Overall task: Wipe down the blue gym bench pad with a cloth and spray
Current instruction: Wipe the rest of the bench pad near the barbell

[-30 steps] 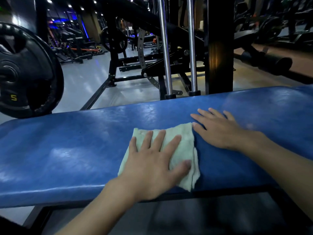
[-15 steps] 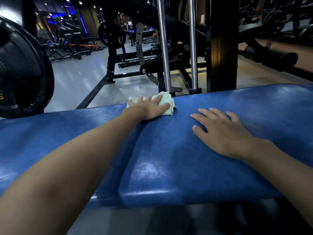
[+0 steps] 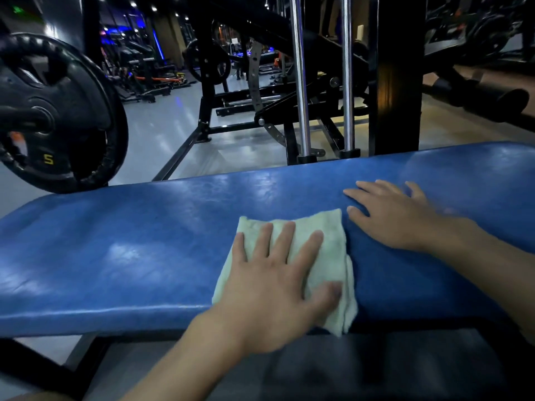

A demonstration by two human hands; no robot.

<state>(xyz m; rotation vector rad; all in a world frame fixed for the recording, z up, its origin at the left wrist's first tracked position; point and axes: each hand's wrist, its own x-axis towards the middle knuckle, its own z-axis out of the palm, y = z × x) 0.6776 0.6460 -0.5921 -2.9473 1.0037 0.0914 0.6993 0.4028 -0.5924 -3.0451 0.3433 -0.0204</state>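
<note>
Left hand (image 3: 272, 287): flat, palm down, fingers straight and spread on the cloth (image 3: 333, 250). It pinches nothing. I take the spread to be for even pressure over as much fabric as possible.

Cloth: pale green, folded, lying on the pad (image 3: 130, 241) right of its middle. Its lower corner hangs over the pad's near edge, so I judge this to be the end of a pull stroke.

Right hand (image 3: 396, 218): also flat and open, resting on bare pad just beside the cloth's right edge and holding nothing. I read it as a brace for the person's lean, placed outside the wiping lane.

Pad: blue, glossy in patches, running across the view. I cannot tell whether the sheen is wet or only reflected light.

Spray: not in view.

Plate (image 3: 58, 117): black, hanging behind the pad's far left corner, clear of the work.

Change since half a second ago: the left hand and cloth were then at the pad's far edge, arm stretched out. They are now back at the near edge. The right hand has not shifted. A second ago the cloth lay about where it lies now, so I log one full out-and-back stroke in the same lane.
</note>
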